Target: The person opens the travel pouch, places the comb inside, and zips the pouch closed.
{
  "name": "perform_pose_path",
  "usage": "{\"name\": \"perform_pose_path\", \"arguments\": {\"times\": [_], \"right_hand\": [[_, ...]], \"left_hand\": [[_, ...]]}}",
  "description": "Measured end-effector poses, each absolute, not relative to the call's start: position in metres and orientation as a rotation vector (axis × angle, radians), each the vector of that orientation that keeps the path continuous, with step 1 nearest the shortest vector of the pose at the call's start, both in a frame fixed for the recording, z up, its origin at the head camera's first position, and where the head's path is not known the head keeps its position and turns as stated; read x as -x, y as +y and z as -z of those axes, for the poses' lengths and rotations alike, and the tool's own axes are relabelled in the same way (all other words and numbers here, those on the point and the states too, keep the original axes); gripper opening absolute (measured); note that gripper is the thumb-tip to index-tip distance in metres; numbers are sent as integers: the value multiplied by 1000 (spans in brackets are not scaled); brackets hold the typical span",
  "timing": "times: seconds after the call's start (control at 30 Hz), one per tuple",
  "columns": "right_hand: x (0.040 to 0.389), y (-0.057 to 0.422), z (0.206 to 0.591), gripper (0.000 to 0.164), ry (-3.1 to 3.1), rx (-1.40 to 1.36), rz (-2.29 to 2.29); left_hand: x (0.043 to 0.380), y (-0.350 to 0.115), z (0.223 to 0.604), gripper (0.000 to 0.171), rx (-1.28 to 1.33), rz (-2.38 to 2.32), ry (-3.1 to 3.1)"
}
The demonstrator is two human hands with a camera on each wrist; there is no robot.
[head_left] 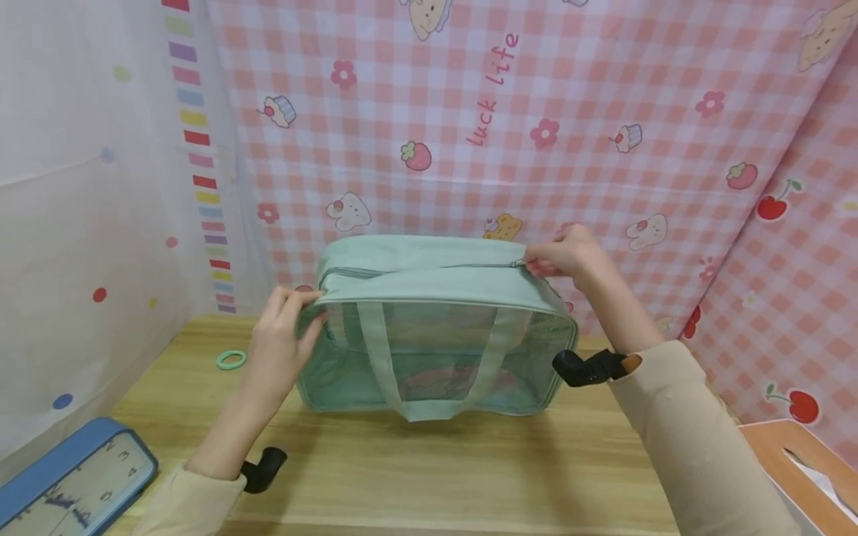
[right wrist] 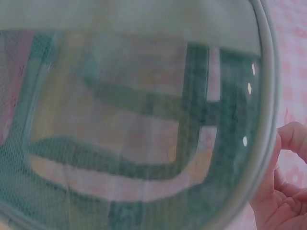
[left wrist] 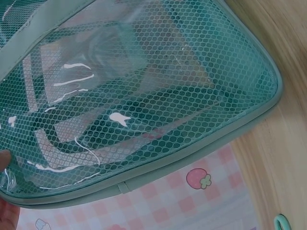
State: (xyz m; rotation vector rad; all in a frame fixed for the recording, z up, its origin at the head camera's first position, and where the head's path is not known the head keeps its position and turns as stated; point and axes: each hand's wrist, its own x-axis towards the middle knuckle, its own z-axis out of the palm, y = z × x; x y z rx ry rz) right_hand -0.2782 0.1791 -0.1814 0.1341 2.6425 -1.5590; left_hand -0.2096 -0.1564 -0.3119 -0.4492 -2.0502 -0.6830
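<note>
A mint-green zip bag [head_left: 436,286] with see-through and mesh sides stands upright on the wooden table. Along its top runs a zipper [head_left: 469,265], with a gap visible toward the left end. At the right end of it, my right hand [head_left: 568,257] pinches the zipper pull. My left hand [head_left: 276,339] grips the bag's upper left corner between thumb and fingers. A strap handle [head_left: 378,350] hangs down the front. Through the mesh side [left wrist: 192,110], the left wrist view shows the interior; the right wrist view shows a clear panel [right wrist: 134,120].
A light green ring [head_left: 231,360] lies on the table [head_left: 429,476] left of the bag. A blue-edged case [head_left: 100,439] with printed numbers sits at the front left. An orange-topped box [head_left: 791,439] is at the right edge. Patterned cloth [head_left: 469,97] hangs close behind the bag.
</note>
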Motion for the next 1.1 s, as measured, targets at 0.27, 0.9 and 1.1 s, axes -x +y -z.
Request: {"name": "perform_pose_path", "arguments": {"times": [0.27, 0.9, 1.1], "right_hand": [[275, 203, 184, 15, 2759, -140, 1387], [275, 216, 193, 14, 2717, -122, 1410], [277, 218, 196, 18, 2635, -117, 1500]], "left_hand": [[208, -159, 313, 30, 438, 673, -2049], [207, -157, 314, 31, 438, 667, -2046], [208, -156, 313, 31, 443, 670, -2044]]}}
